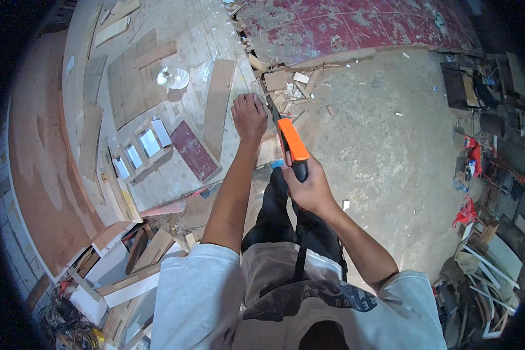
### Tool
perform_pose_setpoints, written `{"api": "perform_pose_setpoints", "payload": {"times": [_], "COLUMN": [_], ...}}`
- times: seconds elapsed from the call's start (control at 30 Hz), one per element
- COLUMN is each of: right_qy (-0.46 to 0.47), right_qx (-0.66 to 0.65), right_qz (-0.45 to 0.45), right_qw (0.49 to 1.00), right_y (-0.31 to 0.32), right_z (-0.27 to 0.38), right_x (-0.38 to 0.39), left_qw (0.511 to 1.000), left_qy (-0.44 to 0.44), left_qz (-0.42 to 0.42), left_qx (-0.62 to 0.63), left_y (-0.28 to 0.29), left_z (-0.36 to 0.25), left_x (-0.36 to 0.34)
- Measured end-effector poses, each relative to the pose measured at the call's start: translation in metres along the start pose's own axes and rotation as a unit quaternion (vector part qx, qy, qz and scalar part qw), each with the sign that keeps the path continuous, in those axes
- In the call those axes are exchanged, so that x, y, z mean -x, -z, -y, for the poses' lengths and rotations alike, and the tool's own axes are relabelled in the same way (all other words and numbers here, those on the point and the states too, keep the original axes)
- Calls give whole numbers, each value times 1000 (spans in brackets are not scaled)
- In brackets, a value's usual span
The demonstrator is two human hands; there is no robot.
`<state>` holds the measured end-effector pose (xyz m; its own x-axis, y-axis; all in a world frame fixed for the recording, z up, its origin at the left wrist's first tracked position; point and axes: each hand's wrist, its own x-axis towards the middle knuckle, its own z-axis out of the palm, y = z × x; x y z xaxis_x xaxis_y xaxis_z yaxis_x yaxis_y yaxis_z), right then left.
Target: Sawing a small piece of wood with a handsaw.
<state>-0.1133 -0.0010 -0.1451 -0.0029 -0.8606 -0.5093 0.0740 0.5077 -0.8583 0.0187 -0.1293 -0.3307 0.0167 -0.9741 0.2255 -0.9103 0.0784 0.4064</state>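
My right hand [310, 185] is wrapped round the handle of a hand saw [293, 140], which has an orange and black grip. The saw's dark, narrow blade points away from me, along the right edge of the worktable [186, 108]. Just left of the blade, my left hand [249, 115] presses down at that edge with its fingers curled. Whatever lies under those fingers is hidden. A long plain board [219, 99] lies flat on the tabletop to the left of this hand, and a dark red panel [195, 150] lies nearer to me.
On the table stand a clear plastic tub [173, 78] and a small wooden frame [141, 150] with bright openings. Wood offcuts [286, 87] litter the floor beyond the saw. Scrap boards [140, 262] are heaped at lower left, and more clutter [490, 262] lines the right side.
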Motion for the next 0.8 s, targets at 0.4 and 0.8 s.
{"api": "perform_pose_setpoints", "payload": {"times": [0.4, 0.8], "right_qy": [51, 17], "right_qx": [13, -20], "right_qz": [29, 44], "right_qw": [998, 999], "right_y": [-11, 0], "right_z": [-1, 0], "right_x": [-33, -25], "left_qw": [999, 999], "left_qy": [-15, 8], "left_qz": [-9, 9], "left_qx": [-31, -34], "left_y": [-6, 4], "left_z": [0, 8], "left_x": [4, 5]}}
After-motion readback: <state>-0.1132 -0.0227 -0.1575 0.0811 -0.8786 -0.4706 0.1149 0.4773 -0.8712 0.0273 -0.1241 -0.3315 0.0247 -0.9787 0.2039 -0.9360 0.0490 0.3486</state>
